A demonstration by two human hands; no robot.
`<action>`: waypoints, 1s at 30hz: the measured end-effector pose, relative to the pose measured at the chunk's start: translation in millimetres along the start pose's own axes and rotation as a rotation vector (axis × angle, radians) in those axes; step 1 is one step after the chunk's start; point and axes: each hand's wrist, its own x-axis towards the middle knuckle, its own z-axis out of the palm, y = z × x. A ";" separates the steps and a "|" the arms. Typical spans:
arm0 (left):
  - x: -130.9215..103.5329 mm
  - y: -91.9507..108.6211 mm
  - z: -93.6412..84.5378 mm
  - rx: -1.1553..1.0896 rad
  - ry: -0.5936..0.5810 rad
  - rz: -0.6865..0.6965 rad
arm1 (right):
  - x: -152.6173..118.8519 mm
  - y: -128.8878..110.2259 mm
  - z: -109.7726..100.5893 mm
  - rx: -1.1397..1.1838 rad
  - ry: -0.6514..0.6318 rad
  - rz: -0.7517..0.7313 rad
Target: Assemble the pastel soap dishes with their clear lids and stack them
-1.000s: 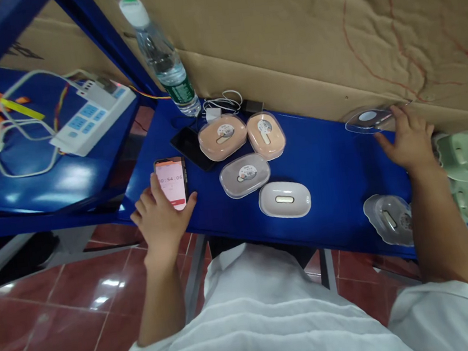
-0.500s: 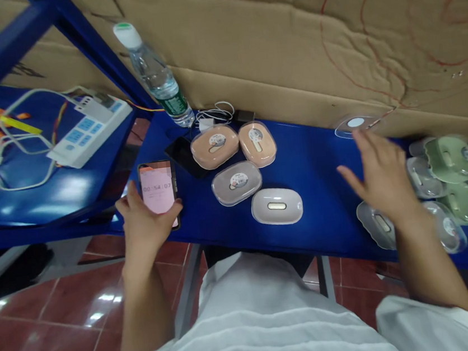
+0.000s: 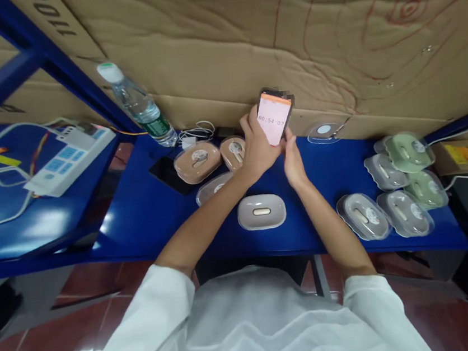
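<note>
The left hand (image 3: pixel 257 146) is closed on the lower left side of a phone (image 3: pixel 273 117), its fingers bent along the edge, while the right hand (image 3: pixel 293 160) has its fingertips at the lower right corner; I cannot tell whether those grip or only touch. The phone is a slim dark-edged rectangle with a bright pinkish screen facing the wearer, tilted in front of a wall of creased brown cardboard (image 3: pixel 212 59). Both forearms reach forward and inward, bare below white short sleeves, the left one slanting across a grey box (image 3: pixel 211 189). Beneath the hands is a smooth, shiny blue table (image 3: pixel 138 226), and between the forearms sits a glossy pale dish (image 3: pixel 262 220), oval with a raised oblong in its middle. Past the left forearm are two rounded peach boxes (image 3: pixel 198 164) under clear plastic, then a clear bottle (image 3: pixel 137 105) with a white cap. Beyond the right forearm stand more clear-covered boxes (image 3: pixel 406 213), grey and green, some with wavy rims.
</note>
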 end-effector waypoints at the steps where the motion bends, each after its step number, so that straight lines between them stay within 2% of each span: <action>1: 4.5 -6.8 11.0 -0.027 -0.007 -0.038 | 9.2 6.1 -2.0 0.050 0.010 0.011; 3: 8.7 -22.2 24.4 -0.063 -0.040 -0.131 | 20.2 16.3 -3.0 0.154 0.037 0.040; 5: 9.3 -35.8 29.7 -0.073 -0.067 -0.177 | 25.4 24.0 2.1 0.202 0.053 0.120; 9: 12.6 -50.3 28.7 -0.048 -0.073 -0.157 | 38.0 34.3 21.9 0.275 0.136 0.266; 13: 23.7 -52.2 22.2 0.044 -0.046 -0.179 | 49.2 40.3 37.4 0.313 0.171 0.243; 17: 35.8 -53.1 18.4 0.144 -0.001 -0.247 | 42.2 47.7 46.3 0.302 0.270 0.173; 21: 43.3 -59.5 20.5 0.100 0.038 -0.210 | 36.4 59.4 48.1 0.240 0.202 0.158; 25: 45.0 -67.5 23.4 0.030 0.033 -0.200 | 47.3 71.5 45.8 0.163 0.130 0.175; 27: 44.7 -71.6 22.8 -0.006 0.026 -0.182 | 53.3 76.1 46.6 0.103 0.128 0.193; 30: 44.6 -77.2 18.9 -0.047 0.004 -0.144 | 56.3 79.6 51.2 0.009 0.192 0.223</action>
